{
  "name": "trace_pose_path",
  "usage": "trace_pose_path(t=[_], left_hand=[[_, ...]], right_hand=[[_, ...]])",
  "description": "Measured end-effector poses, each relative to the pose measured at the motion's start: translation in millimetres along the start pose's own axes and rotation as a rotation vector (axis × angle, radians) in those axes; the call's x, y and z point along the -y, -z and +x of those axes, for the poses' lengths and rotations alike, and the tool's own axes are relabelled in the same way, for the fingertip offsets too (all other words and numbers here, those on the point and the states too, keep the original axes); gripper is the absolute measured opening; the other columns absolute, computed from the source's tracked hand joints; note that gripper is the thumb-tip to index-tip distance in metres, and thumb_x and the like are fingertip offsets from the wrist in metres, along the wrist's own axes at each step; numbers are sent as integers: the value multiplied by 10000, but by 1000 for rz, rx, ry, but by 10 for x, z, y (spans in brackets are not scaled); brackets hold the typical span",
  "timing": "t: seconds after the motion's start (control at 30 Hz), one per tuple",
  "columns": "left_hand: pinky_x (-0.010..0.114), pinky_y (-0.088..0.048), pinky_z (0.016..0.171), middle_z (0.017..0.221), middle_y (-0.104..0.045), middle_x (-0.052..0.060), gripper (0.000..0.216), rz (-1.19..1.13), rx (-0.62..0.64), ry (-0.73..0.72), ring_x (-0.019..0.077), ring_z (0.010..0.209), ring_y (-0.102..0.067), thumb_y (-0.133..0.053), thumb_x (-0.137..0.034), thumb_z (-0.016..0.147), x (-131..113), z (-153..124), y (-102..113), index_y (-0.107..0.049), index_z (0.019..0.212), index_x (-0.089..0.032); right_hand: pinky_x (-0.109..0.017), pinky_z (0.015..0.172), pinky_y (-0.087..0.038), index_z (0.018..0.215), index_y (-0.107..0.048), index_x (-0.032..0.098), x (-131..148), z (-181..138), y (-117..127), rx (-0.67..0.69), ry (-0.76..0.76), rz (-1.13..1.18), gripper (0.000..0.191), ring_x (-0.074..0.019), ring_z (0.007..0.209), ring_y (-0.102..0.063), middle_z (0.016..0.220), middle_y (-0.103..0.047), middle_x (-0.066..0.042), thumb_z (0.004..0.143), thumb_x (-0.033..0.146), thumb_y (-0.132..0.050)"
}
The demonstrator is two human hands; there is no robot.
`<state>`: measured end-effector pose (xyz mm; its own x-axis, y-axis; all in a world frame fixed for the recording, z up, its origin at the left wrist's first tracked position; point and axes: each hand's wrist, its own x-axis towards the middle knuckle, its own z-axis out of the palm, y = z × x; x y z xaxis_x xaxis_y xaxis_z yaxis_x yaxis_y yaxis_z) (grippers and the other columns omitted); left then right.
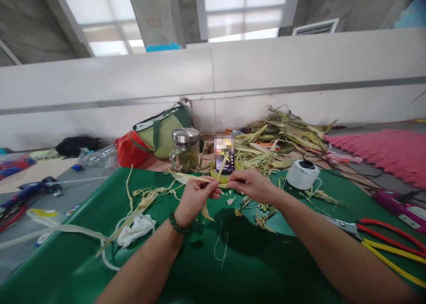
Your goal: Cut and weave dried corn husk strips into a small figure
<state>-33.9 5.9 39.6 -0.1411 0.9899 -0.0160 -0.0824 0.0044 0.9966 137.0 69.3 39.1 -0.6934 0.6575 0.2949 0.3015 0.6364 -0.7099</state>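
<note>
Husk strips [222,168]: we see them held between the two hands, above the green sheet [253,268], one pale piece standing up past the fingers and another reaching out to the left
Left hand [196,195]: narrow, thumb and fingers pinching the husk strips, with a dark green bracelet [179,224] round the wrist
Right hand [245,185]: narrow too, its fingertips closed on the end of a strip, just beside the left hand
Phone [225,164]: we find it propped up behind the hands, its screen lit and partly blurred out
Sheet, middle: we make out a loose thread [216,247] and, near the right arm, a knotted husk bundle [261,220]
Sheet, left: dry fibres [146,202] lie beside a crumpled white cloth [137,231]
Sheet, right: a white cylinder [302,176] with a dark top, and nearer us the scissors [388,245], one handle red, one yellow
Behind: we see a glass jar [186,158] with a metal lid in front of a green bag [169,126], and a husk heap [289,133] right of the phone
Farther out: a pink cloth [382,153] on the right, a white wall [133,80] across the back
</note>
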Motion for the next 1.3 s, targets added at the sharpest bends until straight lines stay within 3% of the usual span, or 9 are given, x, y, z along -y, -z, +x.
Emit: trace_pose_path(t=[0.13, 0.23, 0.33, 0.5, 0.6, 0.73, 0.87, 1.0, 1.3], left_hand=[[219, -528, 504, 529, -673, 17, 312, 9, -50, 7, 126, 474, -622, -795, -348, 562, 9, 41, 32, -682, 721, -104], [232, -530, 515, 542, -674, 20, 337, 16, -74, -7, 139, 496, -632, -785, -370, 571, 27, 66, 43, -689, 758, -107], [240, -518, 512, 519, -651, 11, 299, 84, -49, -37, 140, 492, -609, -763, -365, 591, 69, 47, 13, -690, 741, -117], [239, -471, 559, 604, -659, 47, 154, 274, 176, -248, 156, 593, -583, -660, -279, 667, 242, 2, -105, -670, 601, -140], [237, -434, 556, 557, -622, 30, 167, 344, 192, -303, 150, 583, -542, -637, -210, 626, 299, 10, -146, -607, 478, -137], [230, -426, 543, 507, -587, -3, 240, 264, 132, -249, 136, 549, -523, -615, -318, 677, 200, 31, -119, -634, 525, -133], [243, -468, 568, 526, -617, 3, 420, 14, 23, -82, 132, 530, -553, -629, -542, 673, 92, 21, -94, -699, 687, -128], [256, -492, 612, 654, -687, 52, 539, -91, 129, -1, 150, 600, -607, -643, -631, 626, 94, -14, -110, -720, 780, -120], [265, -496, 712, 826, -729, 71, 336, -40, 233, -3, 173, 746, -641, -751, -308, 601, -44, -39, 34, -732, 885, -131]], right_hand=[[-207, 503, -333, 685, -625, 153, -101, 33, 106, -57, -29, -98, 203, -100, 528, -458, 561, -541, 23, 814, 287, -542], [-248, 585, -394, 732, -633, 171, -119, 27, 189, -323, 17, -256, 185, -140, 628, -526, 666, -614, -16, 834, 280, -523], [-278, 656, -423, 711, -626, 181, 5, -44, 143, -561, 207, -392, 222, -176, 710, -570, 712, -640, -55, 859, 311, -524], [-250, 634, -448, 995, -632, 169, 262, -155, -189, -343, 427, -429, 262, -169, 730, -631, 835, -690, -75, 849, 377, -567], [-231, 560, -429, 891, -645, 171, 305, -171, -300, -325, 459, -430, 170, -144, 631, -605, 731, -661, -54, 882, 277, -511], [-235, 610, -462, 825, -614, 173, 289, -190, -326, -371, 504, -380, 146, -143, 663, -608, 725, -650, -55, 868, 174, -474], [-236, 631, -494, 839, -616, 188, 230, -173, -373, -454, 351, -211, 112, -141, 661, -634, 753, -681, -39, 848, 165, -507], [-265, 667, -515, 848, -648, 213, 169, -138, -388, -460, 249, -123, 117, -159, 704, -652, 802, -703, -35, 852, 218, -531], [-248, 613, -486, 823, -677, 202, 141, -136, -279, -399, 252, -213, 132, -148, 683, -613, 770, -648, -41, 852, 187, -548]])
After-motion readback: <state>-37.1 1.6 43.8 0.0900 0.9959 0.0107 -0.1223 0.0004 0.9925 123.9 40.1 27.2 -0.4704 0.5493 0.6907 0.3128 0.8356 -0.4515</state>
